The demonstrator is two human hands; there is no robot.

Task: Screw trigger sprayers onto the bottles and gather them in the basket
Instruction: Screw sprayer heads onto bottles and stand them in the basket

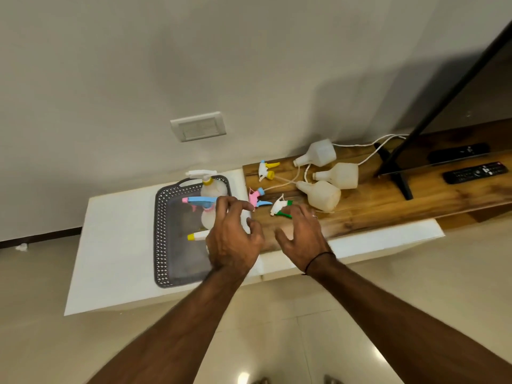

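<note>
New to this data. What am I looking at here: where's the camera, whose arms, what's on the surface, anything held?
There is no robot. It is one picture from a wide-angle camera worn on a person's head, looking forward and down, so the two bare arms coming up from the bottom are the wearer's own.

The left hand hovers over the grey basket, and the right hand over the wooden shelf. Both have their fingers spread and hold nothing.

In the basket lie bottles with sprayers already on: one yellow-collared, one blue and pink, and a third partly hidden by the left hand.

On the shelf lie three bare white bottles, plus loose trigger sprayers: yellow, pink and blue, and green. Two remotes and a dark stand sit further right.
</note>
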